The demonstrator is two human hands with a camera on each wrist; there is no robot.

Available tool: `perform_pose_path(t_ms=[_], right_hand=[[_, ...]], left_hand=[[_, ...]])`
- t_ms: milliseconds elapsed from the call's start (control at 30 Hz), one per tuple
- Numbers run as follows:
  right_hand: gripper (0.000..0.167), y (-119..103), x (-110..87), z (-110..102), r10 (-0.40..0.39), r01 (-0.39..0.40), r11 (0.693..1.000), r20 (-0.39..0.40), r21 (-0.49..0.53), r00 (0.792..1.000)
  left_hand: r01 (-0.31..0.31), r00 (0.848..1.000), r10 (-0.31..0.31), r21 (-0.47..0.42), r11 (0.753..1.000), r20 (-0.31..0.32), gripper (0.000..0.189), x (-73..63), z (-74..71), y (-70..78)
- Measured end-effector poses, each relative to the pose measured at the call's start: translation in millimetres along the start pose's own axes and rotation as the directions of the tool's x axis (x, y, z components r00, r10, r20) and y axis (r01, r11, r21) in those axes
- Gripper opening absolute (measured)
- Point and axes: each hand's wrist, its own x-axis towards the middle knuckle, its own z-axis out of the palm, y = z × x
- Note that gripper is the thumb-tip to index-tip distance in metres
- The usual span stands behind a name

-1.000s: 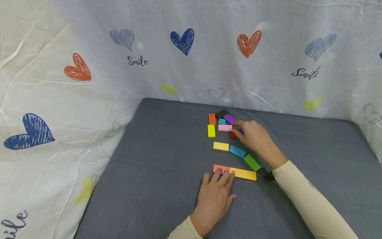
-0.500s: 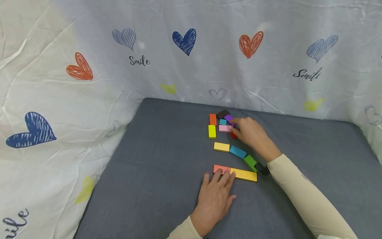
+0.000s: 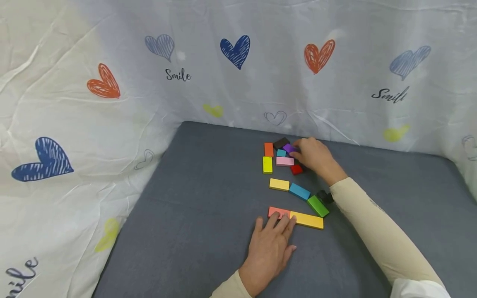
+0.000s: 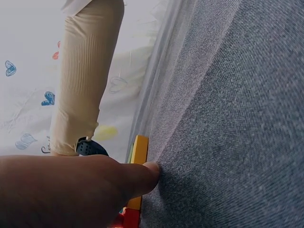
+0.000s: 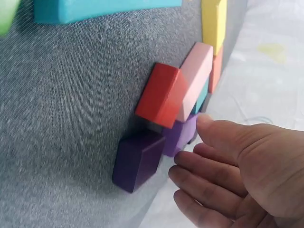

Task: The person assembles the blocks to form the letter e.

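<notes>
My left hand (image 3: 269, 248) lies with its fingers extended, fingertips resting on a coral block (image 3: 280, 210) and the near end of a long yellow block (image 3: 308, 220). At the far cluster, my right hand (image 3: 314, 157) is beside a purple block (image 3: 288, 147). In the right wrist view, thumb and loosely bent fingers are apart, close to that purple block (image 5: 180, 135), holding nothing. A dark purple block (image 5: 137, 159) lies below it, hidden by the hand in the head view. Near them sit a red block (image 3: 297, 169) and a pink block (image 3: 285, 162).
An orange block (image 3: 268, 149), a bright yellow block (image 3: 267, 165), a black block (image 3: 281, 143) and a small teal block (image 3: 281, 153) complete the far cluster. Pale yellow (image 3: 279, 184), blue (image 3: 299, 191) and green blocks (image 3: 318, 206) curve toward the long yellow one. A printed curtain (image 3: 231, 91) stands behind.
My right hand has shifted a little farther back, up toward the purple block, uncovering the red block. The left hand stays on the coral and yellow blocks. The view has turned slightly.
</notes>
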Motion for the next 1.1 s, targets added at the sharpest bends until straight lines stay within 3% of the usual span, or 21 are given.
perform_pose_path(t_ms=[667, 867, 1100], right_hand=[[0.033, -6.1, 14.0, 3.3, 0.034, -0.033, 0.999, 0.011, -0.027, 0.999], [0.033, 1.1, 12.3, 3.6, -0.011, 0.011, 1.0, -0.014, -0.029, 1.0], [0.043, -1.9, 2.1, -4.8, -0.11, 0.11, 0.994, -0.04, -0.007, 0.993]], left_hand=[[-0.003, 1.0, 0.003, 0.011, 1.0, -0.022, 0.071, -0.6, -0.1, 0.8], [-0.009, 1.0, 0.009, 0.014, 1.0, 0.0, 0.071, -1.2, -0.6, 0.9], [-0.01, 1.0, 0.011, 0.015, 1.0, -0.024, 0.071, -0.7, -0.3, 0.3]])
